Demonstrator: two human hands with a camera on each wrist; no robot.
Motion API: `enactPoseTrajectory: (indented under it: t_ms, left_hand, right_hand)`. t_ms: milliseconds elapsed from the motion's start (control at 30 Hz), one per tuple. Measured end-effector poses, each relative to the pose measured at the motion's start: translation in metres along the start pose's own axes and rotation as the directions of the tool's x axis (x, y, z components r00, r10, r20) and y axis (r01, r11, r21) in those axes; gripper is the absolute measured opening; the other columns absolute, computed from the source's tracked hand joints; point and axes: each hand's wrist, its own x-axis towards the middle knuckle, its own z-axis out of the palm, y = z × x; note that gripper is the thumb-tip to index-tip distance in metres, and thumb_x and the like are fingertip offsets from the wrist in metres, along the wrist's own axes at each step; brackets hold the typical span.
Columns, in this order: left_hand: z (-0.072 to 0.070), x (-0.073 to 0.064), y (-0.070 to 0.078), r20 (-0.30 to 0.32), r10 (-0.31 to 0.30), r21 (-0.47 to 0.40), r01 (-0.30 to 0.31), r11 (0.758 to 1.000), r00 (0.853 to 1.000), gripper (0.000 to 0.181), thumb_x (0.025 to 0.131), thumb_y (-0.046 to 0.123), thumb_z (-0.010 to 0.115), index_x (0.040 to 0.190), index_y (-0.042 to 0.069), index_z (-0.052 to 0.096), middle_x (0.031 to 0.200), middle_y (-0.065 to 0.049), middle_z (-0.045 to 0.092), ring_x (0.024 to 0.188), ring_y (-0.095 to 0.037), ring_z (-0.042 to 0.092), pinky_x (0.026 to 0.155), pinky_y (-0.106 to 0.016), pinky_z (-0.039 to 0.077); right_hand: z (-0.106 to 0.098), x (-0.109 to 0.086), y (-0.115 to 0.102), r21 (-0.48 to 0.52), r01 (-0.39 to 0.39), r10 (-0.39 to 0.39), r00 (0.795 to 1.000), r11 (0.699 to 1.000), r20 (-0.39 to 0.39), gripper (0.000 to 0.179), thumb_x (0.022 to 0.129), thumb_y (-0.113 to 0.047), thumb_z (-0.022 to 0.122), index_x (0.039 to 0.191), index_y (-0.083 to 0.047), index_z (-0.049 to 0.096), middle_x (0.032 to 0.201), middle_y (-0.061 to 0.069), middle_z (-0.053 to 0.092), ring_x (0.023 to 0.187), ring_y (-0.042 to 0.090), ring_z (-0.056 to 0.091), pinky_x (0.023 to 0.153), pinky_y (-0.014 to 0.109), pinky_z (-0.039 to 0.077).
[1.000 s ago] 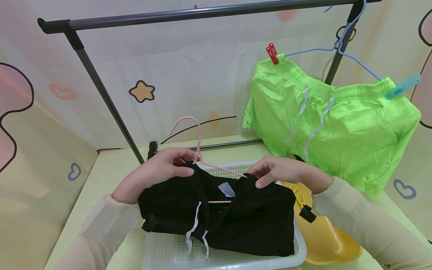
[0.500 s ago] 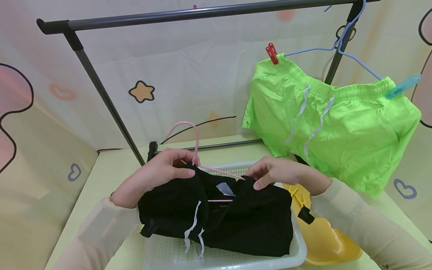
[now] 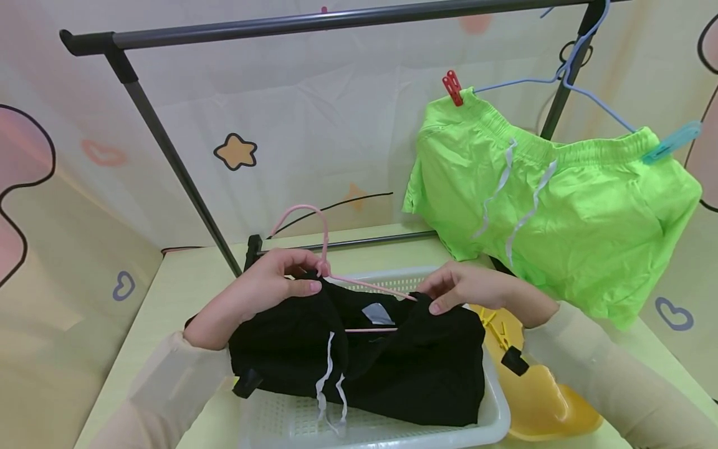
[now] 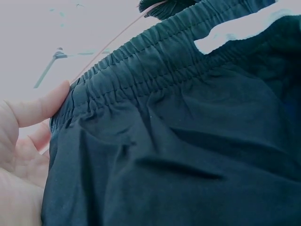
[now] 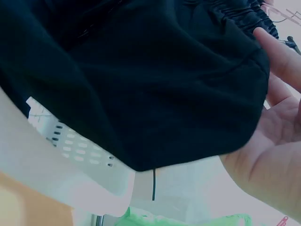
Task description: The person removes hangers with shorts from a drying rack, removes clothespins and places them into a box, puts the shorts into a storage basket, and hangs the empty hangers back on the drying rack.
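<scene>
Black shorts (image 3: pixel 415 368) with white drawstrings hang between both hands above a white basket (image 3: pixel 499 411). My left hand (image 3: pixel 280 274) pinches the left end of their waistband, thumb in front. At the other end my right hand (image 3: pixel 468 290) pinches the waistband between thumb and fingers. A pink hanger (image 3: pixel 367 284) lies inside the waist opening, its hook rising beside the left hand and its lower bar showing across the gap. In the left wrist view the gathered waistband (image 4: pixel 136 70) runs away from the thumb. The hanger's ends are hidden by cloth and fingers.
Bright green shorts (image 3: pixel 561 206) hang from a blue hanger (image 3: pixel 521 82) at the right, held by a red clothespin (image 3: pixel 452 88) and a teal clothespin (image 3: pixel 670 143). A dark rack bar (image 3: pixel 314 24) crosses above. A yellow tray (image 3: pixel 550 399) with yellow clothespins (image 3: pixel 496 327) sits beside the basket.
The pink hanger's hook has tipped slightly left and dropped a little. The right hand moved slightly left, then back right with the waistband. The drawstrings have swung. Both hands keep their hold.
</scene>
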Motion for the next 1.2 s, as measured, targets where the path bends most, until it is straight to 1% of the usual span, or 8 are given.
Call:
enactPoseTrajectory:
  t_ms: [133, 333, 533, 667, 767, 900, 1033, 1200]
  left_hand:
    - [0.001, 0.000, -0.001, -0.006, 0.004, -0.008, -0.004, 1.000, 1.000, 0.017, 0.081, 0.006, 0.061, 0.098, 0.003, 0.061, 0.096, -0.011, 0.059, 0.084, -0.021, 0.050, 0.074, -0.031, 0.041]
    - [0.002, 0.000, -0.004, -0.015, -0.003, -0.013, 0.003, 1.000, 1.000, 0.015, 0.081, 0.006, 0.061, 0.096, 0.003, 0.062, 0.094, -0.009, 0.060, 0.082, -0.021, 0.050, 0.072, -0.031, 0.040]
    - [-0.001, -0.001, -0.010, -0.020, -0.012, -0.011, 0.012, 1.000, 1.000, 0.015, 0.082, 0.008, 0.060, 0.096, 0.004, 0.061, 0.098, -0.010, 0.059, 0.084, -0.021, 0.050, 0.074, -0.031, 0.041]
    - [-0.003, -0.003, -0.013, -0.028, -0.019, -0.015, 0.019, 1.000, 0.999, 0.016, 0.082, 0.008, 0.060, 0.097, 0.003, 0.060, 0.099, -0.010, 0.058, 0.085, -0.022, 0.050, 0.075, -0.032, 0.041]
    - [-0.004, -0.004, -0.014, -0.031, -0.012, -0.023, 0.011, 1.000, 0.999, 0.016, 0.082, 0.009, 0.060, 0.097, 0.003, 0.059, 0.100, -0.011, 0.058, 0.086, -0.022, 0.049, 0.076, -0.032, 0.041]
    - [-0.005, -0.005, -0.016, -0.037, 0.002, -0.039, -0.003, 0.999, 0.999, 0.016, 0.082, 0.007, 0.060, 0.097, 0.002, 0.059, 0.099, -0.011, 0.057, 0.086, -0.022, 0.048, 0.076, -0.032, 0.041]
    - [-0.006, -0.007, -0.019, -0.045, 0.010, -0.058, -0.013, 0.998, 0.999, 0.016, 0.082, 0.005, 0.059, 0.097, 0.000, 0.058, 0.097, -0.011, 0.057, 0.086, -0.022, 0.048, 0.076, -0.032, 0.041]
    - [-0.006, -0.008, -0.022, -0.043, 0.023, -0.077, -0.026, 0.997, 0.999, 0.017, 0.082, 0.006, 0.060, 0.097, -0.001, 0.058, 0.097, -0.011, 0.056, 0.086, -0.023, 0.047, 0.076, -0.033, 0.041]
  right_hand:
    - [0.000, -0.002, 0.002, -0.027, 0.009, -0.009, 1.000, 1.000, -0.011, 0.022, 0.081, -0.006, 0.060, 0.096, 0.010, 0.057, 0.068, -0.009, 0.048, 0.062, 0.003, 0.044, 0.058, 0.018, 0.041]
    - [-0.001, -0.005, 0.001, -0.052, 0.000, -0.001, 1.000, 0.999, -0.027, 0.019, 0.080, -0.006, 0.061, 0.091, 0.009, 0.056, 0.069, -0.009, 0.049, 0.063, 0.004, 0.044, 0.059, 0.019, 0.041]
    - [-0.004, -0.010, 0.002, -0.052, -0.042, 0.037, 0.995, 0.998, -0.091, 0.022, 0.079, -0.005, 0.061, 0.093, 0.010, 0.053, 0.070, -0.007, 0.049, 0.064, 0.005, 0.045, 0.060, 0.020, 0.041]
    - [-0.007, -0.015, 0.006, -0.074, -0.049, 0.039, 0.991, 0.996, -0.130, 0.023, 0.078, -0.006, 0.062, 0.093, 0.010, 0.053, 0.070, -0.006, 0.048, 0.064, 0.005, 0.044, 0.059, 0.020, 0.041]
    - [-0.010, -0.019, 0.009, -0.090, -0.047, 0.034, 0.988, 0.995, -0.148, 0.022, 0.078, -0.006, 0.063, 0.093, 0.008, 0.054, 0.069, -0.006, 0.047, 0.063, 0.005, 0.044, 0.059, 0.019, 0.040]
    - [-0.012, -0.024, 0.013, -0.096, -0.063, 0.046, 0.985, 0.993, -0.167, 0.021, 0.078, -0.006, 0.063, 0.093, 0.006, 0.053, 0.067, -0.006, 0.046, 0.062, 0.005, 0.044, 0.057, 0.020, 0.041]
    - [-0.014, -0.029, 0.018, -0.077, -0.072, 0.058, 0.983, 0.994, -0.171, 0.019, 0.079, -0.006, 0.062, 0.092, 0.004, 0.052, 0.065, -0.006, 0.044, 0.059, 0.006, 0.043, 0.054, 0.021, 0.039]
    - [-0.017, -0.034, 0.024, 0.007, -0.032, 0.033, 0.992, 0.999, -0.124, 0.012, 0.082, -0.004, 0.058, 0.090, 0.000, 0.050, 0.064, -0.006, 0.040, 0.054, 0.007, 0.037, 0.051, 0.019, 0.035]
